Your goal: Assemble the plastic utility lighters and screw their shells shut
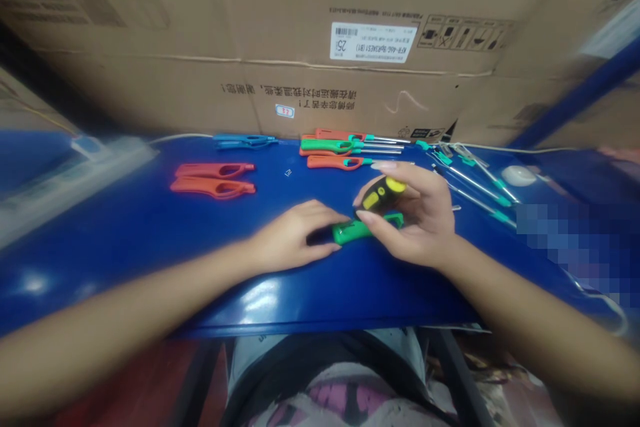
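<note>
My left hand (295, 237) rests on the blue table (150, 240), fingers curled around the left end of a green plastic handle (353, 230) lying flat. My right hand (413, 217) is closed on a black and yellow tool (383, 193), held just above the right end of the green handle. The tool's tip is hidden between my fingers.
Two orange handles (213, 179) lie at the left. A blue handle (245, 141) and several orange and green lighter bodies (340, 147) lie at the back. Metal rods with teal ends (473, 183) lie at the right. A big cardboard box (300, 40) stands behind.
</note>
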